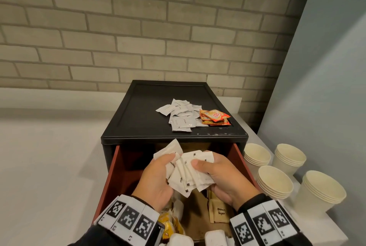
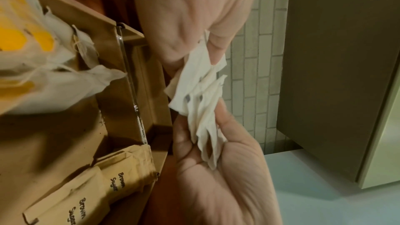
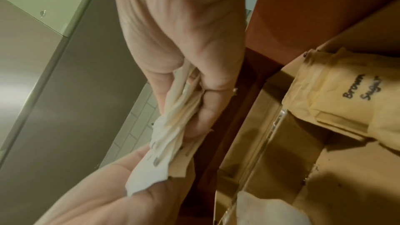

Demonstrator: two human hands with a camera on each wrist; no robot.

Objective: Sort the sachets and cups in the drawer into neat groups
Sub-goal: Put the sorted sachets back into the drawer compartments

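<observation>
Over the open red-brown drawer (image 1: 111, 176), both hands hold one loose bunch of white sugar sachets (image 1: 188, 172). My left hand (image 1: 168, 166) grips its left side, thumb on top. My right hand (image 1: 206, 172) pinches its right side with the fingers curled underneath. The left wrist view has the left hand (image 2: 194, 54) above, the right palm (image 2: 216, 168) below and the sachets (image 2: 201, 91) fanned between them. In the right wrist view the right hand (image 3: 190, 91) clamps the sachets (image 3: 168, 134). Brown sugar sachets (image 1: 220, 212) lie in the drawer.
On the black cabinet top (image 1: 148, 111) lie a pile of white creamer sachets (image 1: 181, 118) and orange creamer sachets (image 1: 214, 117). Several stacks of paper cups (image 1: 274, 182) stand on the counter to the right. Tea bags and yellow packets (image 1: 168, 226) fill the drawer's near left.
</observation>
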